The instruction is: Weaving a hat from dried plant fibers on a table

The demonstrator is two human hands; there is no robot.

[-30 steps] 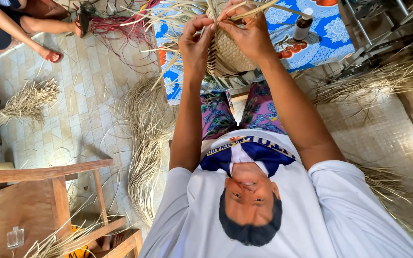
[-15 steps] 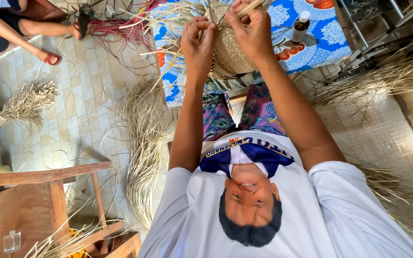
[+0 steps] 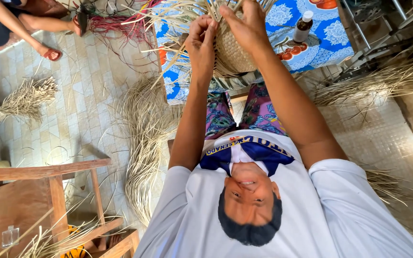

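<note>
A half-woven straw basket (image 3: 237, 55) stands in front of me at the edge of a table with a blue flowered cloth (image 3: 333, 40), loose strips sticking out of its top. My left hand (image 3: 201, 40) is closed on pale straw strips (image 3: 168, 62) at the basket's left side. My right hand (image 3: 247, 24) grips the basket's upper rim and the strips there, its fingers partly out of frame. Both forearms reach up from my white shirt (image 3: 192, 210) over my patterned trousers (image 3: 259, 107).
A brown bottle with a white cap (image 3: 303, 26) and a plate of red pieces (image 3: 293, 50) sit on the cloth. Straw bundles (image 3: 142, 138) lie on the tiled floor. A wooden bench (image 3: 39, 177) is lower left. Another person's sandalled feet (image 3: 51, 53) are upper left.
Both hands and the basket have risen in view, and my left hand has drawn in closer to the basket's side while pulling on strips.
</note>
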